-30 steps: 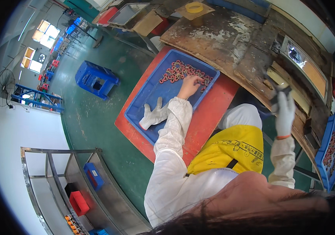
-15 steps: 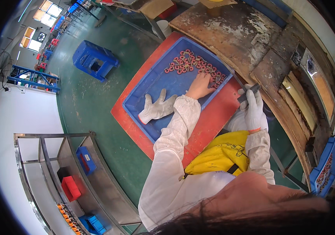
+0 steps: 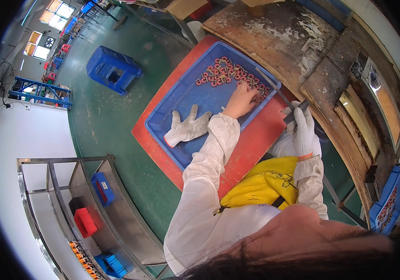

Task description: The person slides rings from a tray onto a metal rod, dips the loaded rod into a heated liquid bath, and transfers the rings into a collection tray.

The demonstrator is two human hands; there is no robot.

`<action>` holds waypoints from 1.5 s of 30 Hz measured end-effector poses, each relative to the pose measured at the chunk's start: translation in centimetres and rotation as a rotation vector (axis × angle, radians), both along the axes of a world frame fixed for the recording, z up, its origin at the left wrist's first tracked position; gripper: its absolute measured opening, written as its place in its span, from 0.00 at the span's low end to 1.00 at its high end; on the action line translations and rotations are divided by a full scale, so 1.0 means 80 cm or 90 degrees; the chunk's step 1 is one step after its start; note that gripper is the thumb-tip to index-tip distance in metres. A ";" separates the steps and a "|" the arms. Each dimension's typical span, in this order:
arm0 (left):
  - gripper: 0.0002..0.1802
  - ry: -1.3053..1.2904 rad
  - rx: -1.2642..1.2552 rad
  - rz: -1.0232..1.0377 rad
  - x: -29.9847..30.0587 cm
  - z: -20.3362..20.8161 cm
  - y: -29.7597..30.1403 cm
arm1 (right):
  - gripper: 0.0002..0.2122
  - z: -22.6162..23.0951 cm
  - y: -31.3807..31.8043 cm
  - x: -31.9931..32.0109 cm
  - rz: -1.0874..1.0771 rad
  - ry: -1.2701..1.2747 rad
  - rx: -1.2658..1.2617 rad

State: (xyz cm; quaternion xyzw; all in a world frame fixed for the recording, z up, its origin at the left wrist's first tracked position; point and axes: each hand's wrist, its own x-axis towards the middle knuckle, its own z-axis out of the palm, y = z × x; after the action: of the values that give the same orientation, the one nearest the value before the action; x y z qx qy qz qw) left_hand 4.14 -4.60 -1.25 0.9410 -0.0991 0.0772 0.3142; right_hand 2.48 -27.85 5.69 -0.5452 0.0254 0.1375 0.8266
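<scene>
Head view: left hand at red rings, two o'clock in bin, grip unclear; right hand clasps metal tool. Rings seem light, stiff; pinch rims.

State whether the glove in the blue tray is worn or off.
Off: the glove lies loose in the blue tray, no arm in it, and the left hand near it is bare.

Obs.: workshop or factory floor. Evidence: scarred wooden workbench, 1 to 3 o'clock; blue tray of many alike red-ringed parts, near centre toward 1; metal shelving with plastic bins, 8; green floor, 11; caged fan, between 9 and 10.
</scene>
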 end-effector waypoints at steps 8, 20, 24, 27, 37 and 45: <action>0.20 0.003 0.050 0.037 -0.005 -0.001 0.014 | 0.12 0.000 -0.003 0.001 0.013 0.009 -0.007; 0.14 -0.079 -0.015 0.056 0.006 -0.011 0.024 | 0.13 -0.002 -0.001 0.001 0.016 0.005 0.007; 0.09 0.106 -0.578 0.129 0.016 0.018 0.021 | 0.13 -0.006 -0.007 0.003 0.007 -0.004 0.015; 0.13 0.162 -0.973 0.105 0.011 0.027 0.022 | 0.13 -0.006 -0.008 0.003 0.013 0.011 0.008; 0.14 0.149 -1.025 0.065 0.010 0.027 0.018 | 0.14 -0.004 -0.006 0.002 0.051 0.016 -0.001; 0.14 0.228 -0.931 0.021 0.009 0.022 0.017 | 0.14 0.000 -0.005 0.000 0.055 0.025 0.004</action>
State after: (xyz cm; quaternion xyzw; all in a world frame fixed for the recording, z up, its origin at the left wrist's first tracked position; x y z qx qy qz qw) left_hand 4.88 -3.21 0.55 0.4917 0.0444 -0.0262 0.8692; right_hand 2.46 -28.23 5.65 -0.5404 0.0177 0.1842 0.8208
